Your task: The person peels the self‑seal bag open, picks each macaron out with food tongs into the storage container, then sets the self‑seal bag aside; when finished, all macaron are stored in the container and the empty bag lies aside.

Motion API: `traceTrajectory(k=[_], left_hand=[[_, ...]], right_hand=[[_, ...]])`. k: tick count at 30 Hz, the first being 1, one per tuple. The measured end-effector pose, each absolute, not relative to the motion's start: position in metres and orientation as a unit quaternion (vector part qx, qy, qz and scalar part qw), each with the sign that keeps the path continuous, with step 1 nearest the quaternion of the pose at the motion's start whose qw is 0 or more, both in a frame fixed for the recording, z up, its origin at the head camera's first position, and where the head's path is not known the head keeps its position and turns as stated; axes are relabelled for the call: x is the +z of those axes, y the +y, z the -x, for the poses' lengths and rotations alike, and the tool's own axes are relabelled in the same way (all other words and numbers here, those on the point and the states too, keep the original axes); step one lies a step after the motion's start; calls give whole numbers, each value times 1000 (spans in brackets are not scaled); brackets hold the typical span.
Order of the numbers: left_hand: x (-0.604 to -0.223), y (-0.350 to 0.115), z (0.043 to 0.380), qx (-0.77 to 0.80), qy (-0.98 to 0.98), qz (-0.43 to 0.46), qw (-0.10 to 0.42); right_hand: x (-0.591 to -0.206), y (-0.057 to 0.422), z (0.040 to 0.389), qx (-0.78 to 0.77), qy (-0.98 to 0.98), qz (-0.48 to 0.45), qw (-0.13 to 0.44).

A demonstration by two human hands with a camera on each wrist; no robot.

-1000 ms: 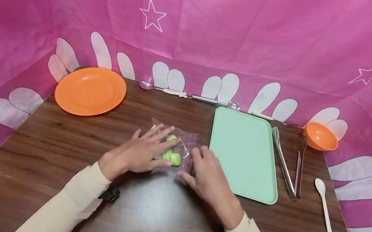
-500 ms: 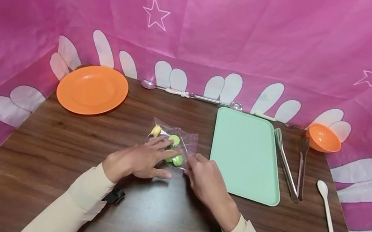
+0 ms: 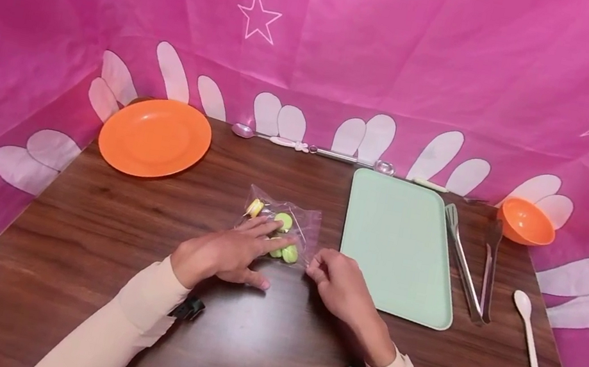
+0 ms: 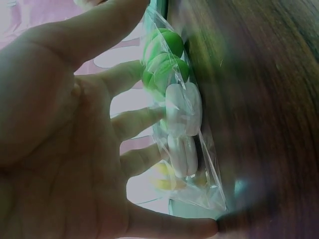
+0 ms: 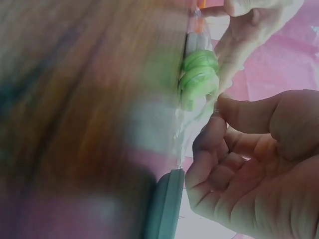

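A clear plastic bag (image 3: pixel 311 222) of macarons lies on the table in front of me. In the head view a yellow macaron (image 3: pixel 254 207) shows at its far left corner and green macarons (image 3: pixel 290 253) nearer the right. White macarons (image 4: pixel 183 109) come into sight in the left wrist view, hidden from above by my left hand (image 3: pixel 233 252). That hand lies over the bag with straight, spread fingers touching it. With thumb and index finger, my right hand (image 3: pixel 339 282) pinches the bag's near right edge; its other fingers are curled, as the right wrist view shows.
Right of the bag lies a mint-green tray (image 3: pixel 401 247). Beyond it are metal tongs (image 3: pixel 465 264), a second pair of tongs (image 3: pixel 489 271), a white spoon (image 3: pixel 528 339) and an orange bowl (image 3: pixel 526 222). An orange plate (image 3: pixel 156 137) sits far left. Utensils line the back edge.
My right fingers have closed from a loose spread into a pinch at the bag's edge. My left hand has drawn slightly nearer me, uncovering the yellow macaron.
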State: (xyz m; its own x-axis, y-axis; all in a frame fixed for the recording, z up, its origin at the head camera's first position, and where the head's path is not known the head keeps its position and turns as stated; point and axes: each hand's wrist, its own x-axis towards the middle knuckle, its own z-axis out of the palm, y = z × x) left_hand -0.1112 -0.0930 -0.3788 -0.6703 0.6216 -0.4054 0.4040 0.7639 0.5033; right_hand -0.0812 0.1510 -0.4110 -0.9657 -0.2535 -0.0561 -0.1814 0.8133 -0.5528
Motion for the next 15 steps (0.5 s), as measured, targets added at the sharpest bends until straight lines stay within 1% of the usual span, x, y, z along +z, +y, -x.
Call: traceTrajectory(k=[10, 13, 15], left_hand=[[-378, -91, 111, 188, 895, -291, 280], [-379, -91, 110, 187, 896, -286, 282], [-380, -91, 110, 186, 897, -284, 282]], right_hand=[[-399, 170, 78, -315, 944, 63, 78], [-398, 174, 76, -320, 942, 65, 78], [-398, 173, 75, -327, 940, 79, 62]])
